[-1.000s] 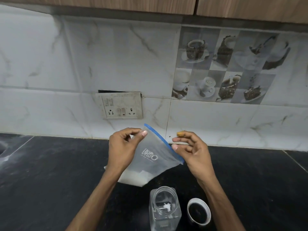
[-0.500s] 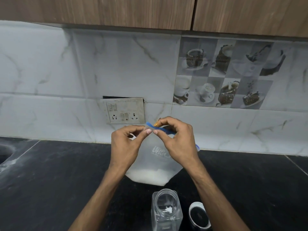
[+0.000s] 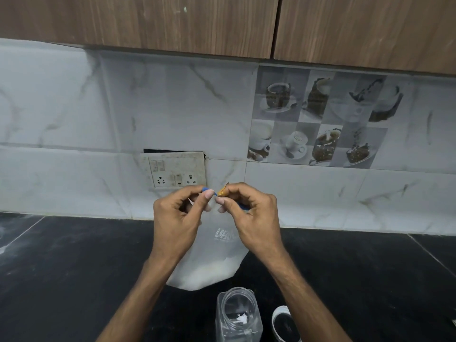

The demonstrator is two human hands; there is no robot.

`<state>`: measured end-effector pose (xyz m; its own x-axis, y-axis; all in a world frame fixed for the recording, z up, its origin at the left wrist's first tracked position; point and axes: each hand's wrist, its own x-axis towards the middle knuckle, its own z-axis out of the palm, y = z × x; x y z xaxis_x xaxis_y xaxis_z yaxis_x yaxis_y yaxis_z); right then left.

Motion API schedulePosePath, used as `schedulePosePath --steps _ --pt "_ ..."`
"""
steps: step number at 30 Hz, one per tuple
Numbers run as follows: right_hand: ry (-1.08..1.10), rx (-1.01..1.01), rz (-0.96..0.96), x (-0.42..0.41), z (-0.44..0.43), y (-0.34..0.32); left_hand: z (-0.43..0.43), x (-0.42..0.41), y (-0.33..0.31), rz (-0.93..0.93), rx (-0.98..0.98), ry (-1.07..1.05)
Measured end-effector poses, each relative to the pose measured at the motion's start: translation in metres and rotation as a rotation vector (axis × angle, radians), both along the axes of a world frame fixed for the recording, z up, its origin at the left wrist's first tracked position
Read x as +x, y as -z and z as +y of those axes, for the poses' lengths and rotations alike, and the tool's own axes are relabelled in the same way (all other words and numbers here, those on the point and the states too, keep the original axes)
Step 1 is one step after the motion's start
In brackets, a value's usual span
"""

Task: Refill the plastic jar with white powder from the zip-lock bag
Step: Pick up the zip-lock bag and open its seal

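Note:
A clear zip-lock bag [image 3: 217, 248] with a blue seal strip hangs upright above the counter, white powder settled in its bottom. My left hand [image 3: 176, 222] pinches the left end of the seal. My right hand [image 3: 249, 215] pinches the seal close beside it, thumb and fingertips almost touching the left hand's. Below the bag an open clear plastic jar [image 3: 238, 315] stands on the black counter with a little white powder inside. Its white lid [image 3: 283, 323] lies upside down just right of it, partly hidden by my right forearm.
The black stone counter [image 3: 74, 267] runs along a white marble-tiled wall. A socket and switch plate [image 3: 176, 172] sits on the wall behind my hands. Wooden cupboards [image 3: 222, 23] hang overhead. Dusty white marks show at the counter's far left.
The bag went from tilted to hanging upright. My right hand slid left along the blue seal until it met my left hand. The camera tipped upward.

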<state>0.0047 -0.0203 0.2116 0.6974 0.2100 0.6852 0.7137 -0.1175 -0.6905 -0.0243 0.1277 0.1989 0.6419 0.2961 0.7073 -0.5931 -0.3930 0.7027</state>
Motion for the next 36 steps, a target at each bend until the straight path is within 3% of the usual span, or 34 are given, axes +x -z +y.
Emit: schedulePosePath --steps 9,14,18,26,31,36 --pt "-0.190 -0.127 0.197 0.003 -0.011 -0.005 -0.007 -0.004 -0.002 -0.077 0.053 -0.096" --pt "-0.101 -0.258 0.211 0.005 -0.021 0.006 -0.006 -0.005 -0.002 -0.101 -0.004 -0.149" --pt "-0.061 -0.210 0.235 0.005 -0.029 0.017 -0.003 -0.006 -0.004 -0.102 0.022 -0.146" --pt "0.046 -0.015 0.117 0.001 -0.033 0.019 -0.003 -0.003 -0.003 -0.114 -0.042 -0.166" --pt "0.016 -0.084 -0.005 -0.001 -0.034 0.018 0.001 -0.001 -0.004 -0.108 -0.063 -0.172" --pt "-0.071 -0.191 0.044 0.001 -0.038 0.017 0.000 -0.002 -0.002 -0.099 -0.061 -0.171"
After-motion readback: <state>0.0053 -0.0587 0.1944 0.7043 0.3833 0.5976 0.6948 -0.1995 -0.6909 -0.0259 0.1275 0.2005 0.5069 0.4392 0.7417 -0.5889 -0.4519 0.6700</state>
